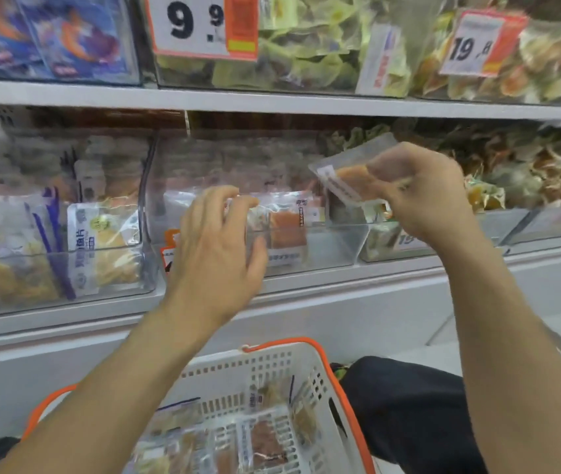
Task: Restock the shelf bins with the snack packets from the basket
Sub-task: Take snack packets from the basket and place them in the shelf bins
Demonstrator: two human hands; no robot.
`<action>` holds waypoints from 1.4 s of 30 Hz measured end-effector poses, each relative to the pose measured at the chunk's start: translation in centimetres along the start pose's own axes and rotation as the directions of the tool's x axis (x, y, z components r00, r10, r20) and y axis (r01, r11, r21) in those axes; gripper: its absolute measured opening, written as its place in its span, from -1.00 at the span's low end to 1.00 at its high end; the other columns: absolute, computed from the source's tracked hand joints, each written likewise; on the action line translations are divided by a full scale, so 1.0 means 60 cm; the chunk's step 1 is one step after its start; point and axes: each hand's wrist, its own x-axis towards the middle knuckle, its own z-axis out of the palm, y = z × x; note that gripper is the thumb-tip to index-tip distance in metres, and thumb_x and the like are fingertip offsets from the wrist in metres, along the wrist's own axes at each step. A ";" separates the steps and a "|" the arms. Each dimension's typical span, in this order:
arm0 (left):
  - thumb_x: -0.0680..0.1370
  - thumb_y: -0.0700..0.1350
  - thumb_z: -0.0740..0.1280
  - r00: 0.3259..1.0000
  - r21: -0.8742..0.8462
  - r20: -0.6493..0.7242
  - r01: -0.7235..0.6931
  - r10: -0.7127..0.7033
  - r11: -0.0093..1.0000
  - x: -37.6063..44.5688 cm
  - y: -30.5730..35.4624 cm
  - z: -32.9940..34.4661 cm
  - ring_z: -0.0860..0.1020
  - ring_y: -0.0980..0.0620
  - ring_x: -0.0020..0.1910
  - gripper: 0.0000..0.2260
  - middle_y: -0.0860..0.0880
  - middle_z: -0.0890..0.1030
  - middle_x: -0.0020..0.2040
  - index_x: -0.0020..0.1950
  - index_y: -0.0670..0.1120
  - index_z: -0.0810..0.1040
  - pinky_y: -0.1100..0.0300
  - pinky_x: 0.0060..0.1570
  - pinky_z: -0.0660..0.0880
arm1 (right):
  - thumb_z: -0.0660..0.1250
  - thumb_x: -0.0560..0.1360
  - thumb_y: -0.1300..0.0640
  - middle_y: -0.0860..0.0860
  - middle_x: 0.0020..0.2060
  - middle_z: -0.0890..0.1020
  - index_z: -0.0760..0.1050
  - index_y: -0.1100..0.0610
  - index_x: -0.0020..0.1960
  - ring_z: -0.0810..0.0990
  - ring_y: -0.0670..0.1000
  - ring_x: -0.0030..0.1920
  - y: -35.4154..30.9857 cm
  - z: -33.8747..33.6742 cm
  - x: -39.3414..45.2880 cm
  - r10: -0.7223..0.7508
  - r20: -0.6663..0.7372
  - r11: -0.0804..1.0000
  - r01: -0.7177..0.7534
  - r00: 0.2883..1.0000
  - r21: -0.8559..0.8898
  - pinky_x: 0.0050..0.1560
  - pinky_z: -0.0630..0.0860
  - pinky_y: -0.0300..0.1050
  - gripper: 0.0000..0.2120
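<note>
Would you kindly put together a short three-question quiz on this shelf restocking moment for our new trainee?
1. True or false: the right hand holds a snack packet.
2. Where is the basket? A) on the top shelf B) low in front of the person C) inside a bin
3. Fill in: the left hand reaches toward the clear ____ holding packets.

Key: 1 true; 2 B; 3 bin.

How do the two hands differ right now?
The right hand pinches a clear snack packet, tilted, above the middle bin; the left hand holds nothing. The right grip is curled; the left's fingers are loosely spread in front of the bin. Both are raised above the basket.
</note>
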 end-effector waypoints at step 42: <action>0.64 -0.06 0.24 0.618 0.040 0.660 0.539 -0.427 0.841 -0.411 -0.142 0.131 0.51 -0.04 0.02 -0.81 0.07 0.49 0.03 0.22 -0.07 0.48 0.11 -0.02 0.45 | 0.26 0.64 -0.05 0.13 0.29 0.55 0.46 0.18 0.40 0.55 0.18 0.22 -0.038 0.370 -0.373 0.053 0.997 0.934 0.356 -0.060 -0.028 0.20 0.50 0.05 -0.57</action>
